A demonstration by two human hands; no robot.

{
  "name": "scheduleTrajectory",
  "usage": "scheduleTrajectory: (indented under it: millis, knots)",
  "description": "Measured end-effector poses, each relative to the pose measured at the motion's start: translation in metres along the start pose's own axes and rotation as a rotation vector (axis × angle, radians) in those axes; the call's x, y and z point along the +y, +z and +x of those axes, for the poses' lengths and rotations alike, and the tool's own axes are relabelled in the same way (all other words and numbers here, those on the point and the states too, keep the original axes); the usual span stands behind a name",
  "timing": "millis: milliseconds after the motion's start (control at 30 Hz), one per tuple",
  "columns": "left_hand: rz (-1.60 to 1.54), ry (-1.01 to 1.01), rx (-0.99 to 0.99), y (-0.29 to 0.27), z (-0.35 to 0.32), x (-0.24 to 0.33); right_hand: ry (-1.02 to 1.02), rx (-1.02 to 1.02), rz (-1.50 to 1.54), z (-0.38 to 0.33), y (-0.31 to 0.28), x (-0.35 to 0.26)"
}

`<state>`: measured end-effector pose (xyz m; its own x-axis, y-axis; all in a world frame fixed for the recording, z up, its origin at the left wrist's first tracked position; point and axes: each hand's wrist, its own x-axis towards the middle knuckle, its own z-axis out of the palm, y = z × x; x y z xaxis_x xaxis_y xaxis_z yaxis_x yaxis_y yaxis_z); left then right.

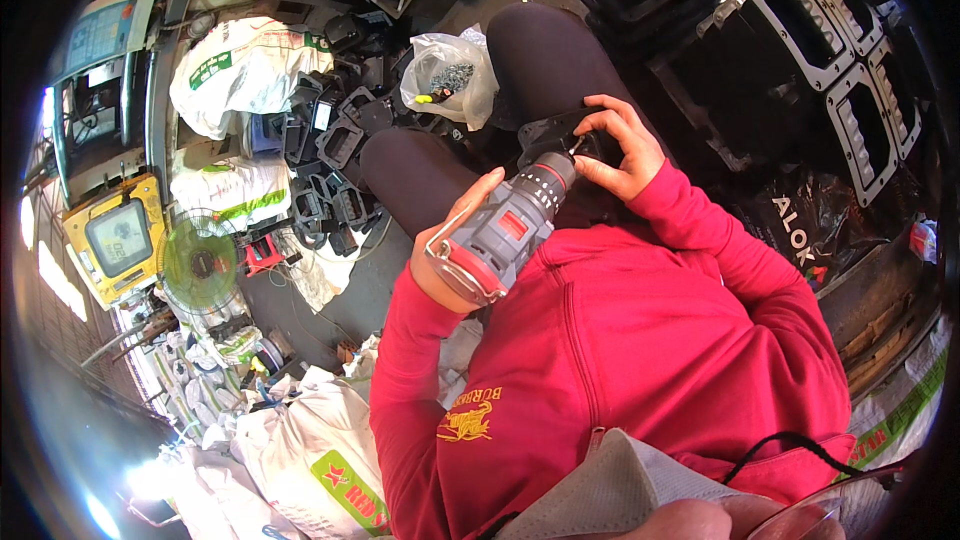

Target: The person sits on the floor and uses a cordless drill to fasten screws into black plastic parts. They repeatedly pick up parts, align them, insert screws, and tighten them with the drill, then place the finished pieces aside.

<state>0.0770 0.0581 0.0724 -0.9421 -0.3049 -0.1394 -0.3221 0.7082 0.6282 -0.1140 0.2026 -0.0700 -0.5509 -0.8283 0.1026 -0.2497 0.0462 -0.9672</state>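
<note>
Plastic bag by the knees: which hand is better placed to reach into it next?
Probably the right hand: its fingers are at the drill's tip, whereas the left hand is holding the drill. The plastic bag lies ahead of both.

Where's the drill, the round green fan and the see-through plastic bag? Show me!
Drill (508, 225), head view: on its body.
Fan (203, 260), head view: on the middle of its front.
Plastic bag (481, 94), head view: on its right side.

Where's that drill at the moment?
In the head view, the drill is near the middle, in the person's left grip, its front end pointing up and right, close to the right grip.
</note>
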Motion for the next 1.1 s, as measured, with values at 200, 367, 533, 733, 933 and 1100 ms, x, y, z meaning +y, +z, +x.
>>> scheduleTrajectory:
  millis: [200, 367, 533, 733, 933, 1100]
  knots:
    - [-0.064, 0.007, -0.005, -0.004, 0.005, -0.002, -0.002, -0.007, -0.008, 0.002, 0.000, -0.002]
    - [0.073, 0.007, -0.082, -0.015, 0.014, 0.013, 0.003, -0.019, -0.047, 0.002, 0.000, -0.001]
    - [0.166, -0.036, -0.208, -0.034, 0.026, 0.028, -0.005, -0.035, -0.068, 0.002, 0.000, 0.000]
    - [0.005, -0.110, -0.311, -0.027, 0.046, 0.020, 0.031, 0.029, -0.027, 0.003, 0.000, 0.001]
    - [0.133, 0.166, -0.186, -0.030, 0.045, 0.018, 0.147, -0.070, -0.077, 0.005, -0.008, 0.001]
    - [0.186, -0.002, -0.373, -0.025, 0.041, 0.017, 0.137, -0.097, -0.079, 0.009, -0.011, -0.002]
